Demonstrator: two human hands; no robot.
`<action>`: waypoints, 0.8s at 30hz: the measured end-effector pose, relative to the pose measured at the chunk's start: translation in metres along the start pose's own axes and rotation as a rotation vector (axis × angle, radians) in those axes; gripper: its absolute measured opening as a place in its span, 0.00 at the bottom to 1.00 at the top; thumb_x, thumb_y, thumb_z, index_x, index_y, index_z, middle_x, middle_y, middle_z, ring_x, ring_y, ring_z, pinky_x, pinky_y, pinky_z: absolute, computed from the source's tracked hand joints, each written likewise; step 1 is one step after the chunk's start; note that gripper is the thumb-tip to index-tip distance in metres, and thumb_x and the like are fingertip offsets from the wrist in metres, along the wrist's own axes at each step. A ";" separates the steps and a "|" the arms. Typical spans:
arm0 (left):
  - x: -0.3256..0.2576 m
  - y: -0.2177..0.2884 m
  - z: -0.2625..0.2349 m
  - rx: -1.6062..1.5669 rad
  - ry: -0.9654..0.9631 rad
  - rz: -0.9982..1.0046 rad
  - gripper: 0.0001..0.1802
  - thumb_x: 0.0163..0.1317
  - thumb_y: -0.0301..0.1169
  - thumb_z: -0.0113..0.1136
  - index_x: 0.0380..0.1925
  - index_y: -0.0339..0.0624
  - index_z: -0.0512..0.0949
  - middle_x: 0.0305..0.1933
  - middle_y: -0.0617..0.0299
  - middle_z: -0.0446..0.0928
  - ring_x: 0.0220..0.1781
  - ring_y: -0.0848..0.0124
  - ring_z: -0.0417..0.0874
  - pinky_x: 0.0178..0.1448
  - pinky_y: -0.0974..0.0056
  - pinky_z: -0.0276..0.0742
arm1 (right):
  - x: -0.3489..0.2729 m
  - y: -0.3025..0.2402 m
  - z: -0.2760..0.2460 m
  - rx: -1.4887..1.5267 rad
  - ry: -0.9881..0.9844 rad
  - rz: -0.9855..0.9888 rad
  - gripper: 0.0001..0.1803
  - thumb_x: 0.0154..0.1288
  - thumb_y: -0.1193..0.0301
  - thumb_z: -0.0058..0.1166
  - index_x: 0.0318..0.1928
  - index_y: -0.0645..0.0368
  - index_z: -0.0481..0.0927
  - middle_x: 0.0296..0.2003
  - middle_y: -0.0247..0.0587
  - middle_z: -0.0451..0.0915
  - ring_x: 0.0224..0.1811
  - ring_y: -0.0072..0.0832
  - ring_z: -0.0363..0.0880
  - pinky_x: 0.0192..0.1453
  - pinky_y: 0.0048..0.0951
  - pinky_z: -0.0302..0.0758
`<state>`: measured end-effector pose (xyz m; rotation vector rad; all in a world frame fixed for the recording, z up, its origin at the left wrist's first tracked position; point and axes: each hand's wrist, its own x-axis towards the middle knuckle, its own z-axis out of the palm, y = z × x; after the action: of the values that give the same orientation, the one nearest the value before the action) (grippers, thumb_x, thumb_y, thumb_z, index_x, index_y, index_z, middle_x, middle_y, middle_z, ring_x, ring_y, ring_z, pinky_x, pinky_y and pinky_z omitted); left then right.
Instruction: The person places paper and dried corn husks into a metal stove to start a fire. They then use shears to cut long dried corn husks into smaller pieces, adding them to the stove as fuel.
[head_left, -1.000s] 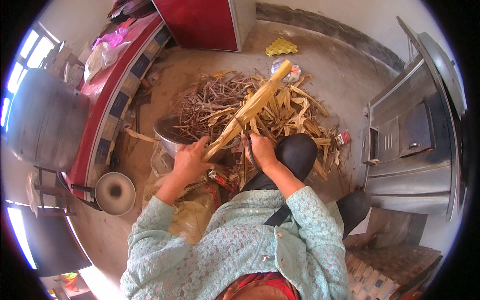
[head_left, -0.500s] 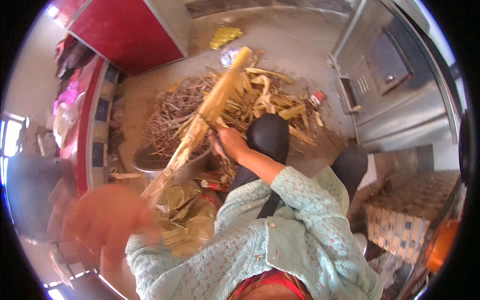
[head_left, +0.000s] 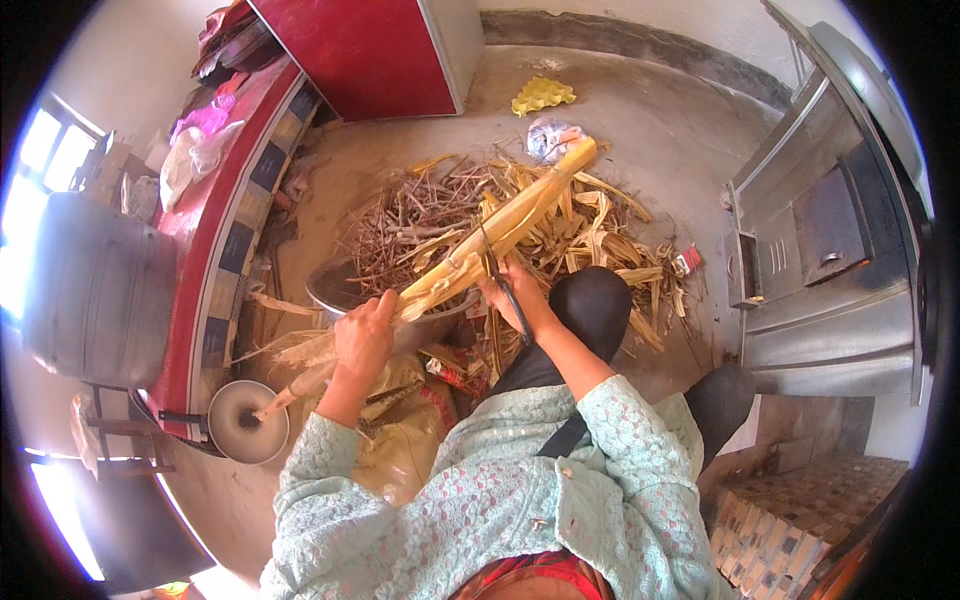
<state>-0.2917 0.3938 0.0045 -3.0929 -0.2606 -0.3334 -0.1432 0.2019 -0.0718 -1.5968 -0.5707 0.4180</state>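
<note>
Ahead: heap of dry stalks and twigs (head_left: 500,215) covers the floor.
Left: red bench (head_left: 215,250) walls it in.
Right: metal stove (head_left: 820,270) blocks.
Open: bare concrete floor (head_left: 660,130) beyond the heap.

A long pale yellow stalk (head_left: 500,235), thick and fibrous like cane, slants from lower left to upper right above a metal bowl (head_left: 335,290). Its upper end reaches over the heap of dry strips on the floor; its lower end is frayed into loose husk. The left hand (head_left: 365,335) closes round its lower part. The right hand (head_left: 515,295) holds a dark thin blade (head_left: 497,270) set against the stalk's middle
</note>
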 end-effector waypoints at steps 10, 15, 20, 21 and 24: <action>-0.008 0.012 0.006 -0.016 -0.089 0.027 0.11 0.51 0.25 0.54 0.37 0.46 0.68 0.26 0.59 0.74 0.30 0.58 0.80 0.30 0.53 0.75 | 0.002 0.001 -0.006 0.151 -0.117 0.189 0.12 0.64 0.69 0.47 0.44 0.64 0.70 0.23 0.41 0.76 0.24 0.26 0.74 0.29 0.29 0.71; -0.007 0.012 0.005 -0.076 -0.029 0.025 0.12 0.52 0.26 0.54 0.38 0.47 0.70 0.26 0.59 0.74 0.28 0.57 0.80 0.30 0.54 0.76 | -0.002 0.000 -0.005 0.003 -0.073 0.230 0.12 0.64 0.67 0.48 0.39 0.66 0.75 0.20 0.44 0.76 0.21 0.30 0.75 0.28 0.32 0.70; 0.005 -0.011 0.012 -0.107 0.087 -0.025 0.09 0.48 0.24 0.57 0.31 0.47 0.73 0.28 0.61 0.75 0.31 0.58 0.80 0.33 0.55 0.75 | -0.006 0.000 0.001 -0.256 0.110 -0.038 0.15 0.63 0.67 0.52 0.46 0.64 0.78 0.17 0.38 0.74 0.17 0.24 0.72 0.24 0.28 0.68; 0.006 -0.018 0.012 -0.078 0.108 -0.008 0.10 0.47 0.24 0.58 0.32 0.48 0.74 0.29 0.62 0.75 0.32 0.58 0.79 0.35 0.55 0.74 | -0.007 -0.002 0.000 -0.264 0.088 -0.013 0.16 0.63 0.67 0.52 0.47 0.64 0.78 0.18 0.39 0.75 0.17 0.24 0.73 0.25 0.28 0.69; 0.008 -0.026 0.009 -0.017 0.146 0.006 0.14 0.43 0.23 0.60 0.34 0.48 0.75 0.30 0.63 0.75 0.35 0.60 0.78 0.41 0.58 0.72 | -0.009 -0.007 -0.001 -0.249 0.030 0.077 0.17 0.62 0.69 0.53 0.49 0.64 0.76 0.20 0.40 0.76 0.17 0.24 0.72 0.24 0.28 0.70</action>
<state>-0.2864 0.4214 -0.0029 -3.0650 -0.2458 -0.5603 -0.1506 0.1968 -0.0652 -1.8648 -0.5562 0.3906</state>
